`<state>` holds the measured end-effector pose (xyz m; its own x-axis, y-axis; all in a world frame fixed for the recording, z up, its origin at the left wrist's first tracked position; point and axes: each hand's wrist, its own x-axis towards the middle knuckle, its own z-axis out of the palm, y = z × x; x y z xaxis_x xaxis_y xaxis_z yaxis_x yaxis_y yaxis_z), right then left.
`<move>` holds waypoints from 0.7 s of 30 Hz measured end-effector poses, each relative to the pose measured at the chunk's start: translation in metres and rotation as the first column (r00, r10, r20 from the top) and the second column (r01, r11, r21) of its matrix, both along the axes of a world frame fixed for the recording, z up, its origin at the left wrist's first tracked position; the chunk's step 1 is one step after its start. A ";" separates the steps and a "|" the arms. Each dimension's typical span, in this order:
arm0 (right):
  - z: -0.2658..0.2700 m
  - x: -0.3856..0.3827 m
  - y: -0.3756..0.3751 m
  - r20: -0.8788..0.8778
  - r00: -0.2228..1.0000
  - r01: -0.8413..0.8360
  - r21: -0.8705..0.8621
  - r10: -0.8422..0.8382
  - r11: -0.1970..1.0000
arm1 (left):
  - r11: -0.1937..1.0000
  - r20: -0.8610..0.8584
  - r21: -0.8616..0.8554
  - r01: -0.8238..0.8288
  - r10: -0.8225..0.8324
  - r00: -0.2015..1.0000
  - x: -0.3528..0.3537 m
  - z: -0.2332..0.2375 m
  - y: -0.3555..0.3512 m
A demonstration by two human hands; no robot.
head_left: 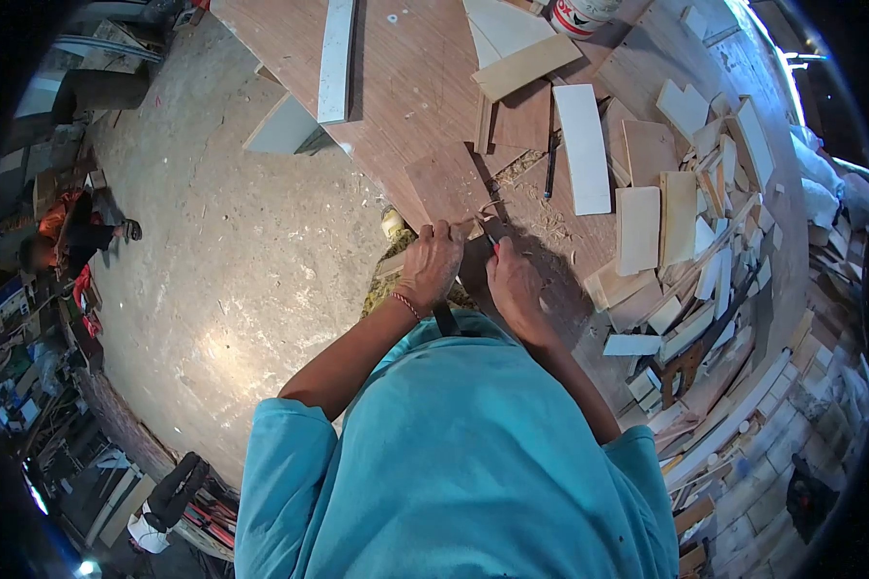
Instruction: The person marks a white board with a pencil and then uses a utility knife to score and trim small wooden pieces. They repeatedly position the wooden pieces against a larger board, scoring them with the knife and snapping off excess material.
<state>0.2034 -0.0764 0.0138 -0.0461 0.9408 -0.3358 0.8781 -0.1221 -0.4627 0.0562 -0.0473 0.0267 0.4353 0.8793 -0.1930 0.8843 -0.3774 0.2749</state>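
Observation:
My left hand [430,262] is closed at the table's near edge, its fingertips by a brown plywood piece [446,183]. What lies under its fingers is partly hidden. My right hand [515,278] grips a slim cutting tool [493,234] with dark and red parts, seemingly a knife; its blade is hard to make out. The tool's tip is close to my left fingertips. Thin wood shavings [553,227] lie on the table just beyond my right hand. A dark pencil-like stick [550,166] rests further off, beside a white-faced board [582,150].
Wood offcuts [679,217] are heaped on the right of the table, with a handsaw [684,372] among them. A long white-faced strip [336,63] and a white tub [583,14] stand at the far side. Two people [68,232] [169,502] are on the left.

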 end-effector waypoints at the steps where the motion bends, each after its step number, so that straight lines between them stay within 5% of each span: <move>1: 0.000 0.000 0.001 0.001 1.000 -0.005 0.007 0.004 1.000 | 1.000 -0.010 -0.002 -0.010 0.010 1.000 0.001 0.004 0.001; 21: -0.001 0.007 -0.001 0.007 1.000 0.005 -0.075 -0.005 0.997 | 0.998 0.022 0.055 0.020 -0.021 1.000 -0.001 -0.008 -0.006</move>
